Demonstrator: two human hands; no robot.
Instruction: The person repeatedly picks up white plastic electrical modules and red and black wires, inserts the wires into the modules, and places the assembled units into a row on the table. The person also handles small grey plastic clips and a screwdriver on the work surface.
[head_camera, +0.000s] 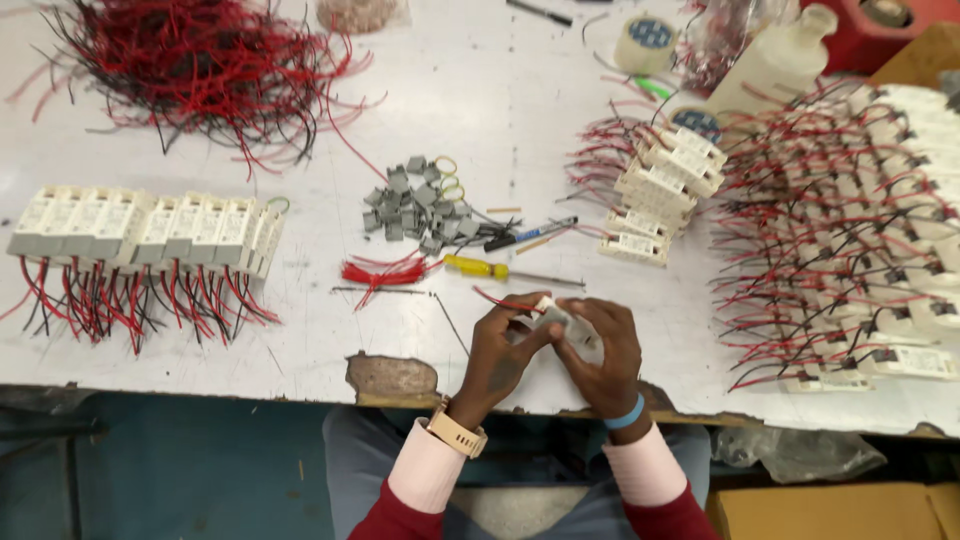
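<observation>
Pinching one small white module (560, 318) in both grips, left hand (503, 355) and right hand (603, 358) risked snapping its thin red wire (505, 300).

The table (500, 90) is matt white with a chipped, rough front edge, the white boxes (150, 225) look smooth plastic, the screwdriver (478, 266) has a glossy yellow handle and metal shaft.

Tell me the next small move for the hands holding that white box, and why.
Probably push the red wire home into the small white box. Both the left hand and the right hand grip the box at the table edge, and the wire's end sits at the box's corner, with its tail sticking out to the left.
</observation>
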